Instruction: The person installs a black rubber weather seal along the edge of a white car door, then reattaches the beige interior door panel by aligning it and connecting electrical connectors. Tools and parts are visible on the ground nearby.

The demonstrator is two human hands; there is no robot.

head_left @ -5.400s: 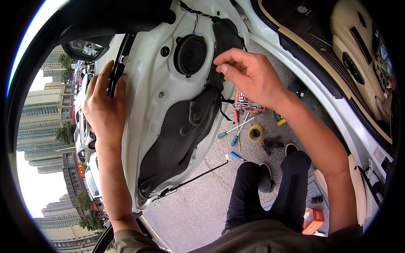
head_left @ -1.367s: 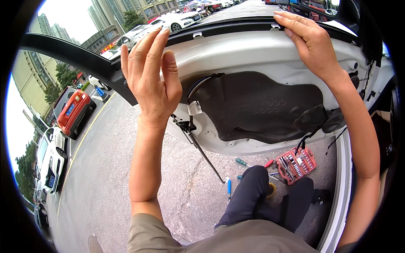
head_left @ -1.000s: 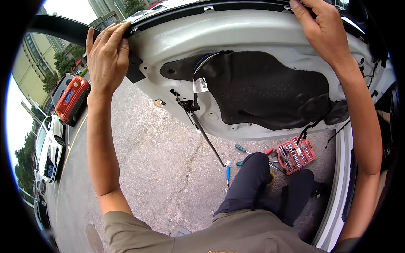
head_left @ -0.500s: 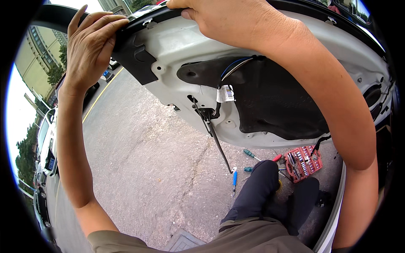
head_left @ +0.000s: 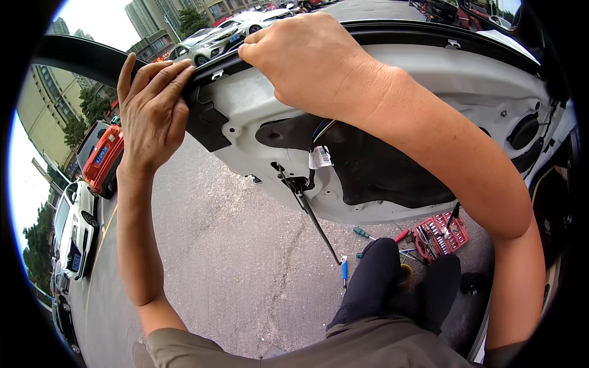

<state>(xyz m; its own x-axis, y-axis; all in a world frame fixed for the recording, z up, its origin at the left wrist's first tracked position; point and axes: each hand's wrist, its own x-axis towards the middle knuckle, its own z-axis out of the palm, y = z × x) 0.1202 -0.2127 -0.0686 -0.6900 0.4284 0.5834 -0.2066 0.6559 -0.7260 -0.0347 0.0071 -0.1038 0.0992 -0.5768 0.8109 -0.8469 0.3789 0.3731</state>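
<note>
A car door with its trim off stands in front of me, its pale metal bare. Along its upper edge runs a black window weatherstrip. My left hand lies over the door's upper left corner, fingers stretched out and fingertips on the strip. My right hand is closed at the strip to the right of it, fingers curled over the edge; its fingertips are partly hidden. Below, a black sheet covers the door's middle, partly behind my right forearm. Wires with a white label hang from it.
A thin dark rod slants down from the door. On the pavement lie a blue-handled tool, a green-handled screwdriver and a red socket set case by my knees. Parked cars, including a red one, stand left.
My view has tilted up, showing more cars beyond the door. My left hand stays at the corner. My right hand stays at the strip, its wrist raised and fingers more tightly curled.
</note>
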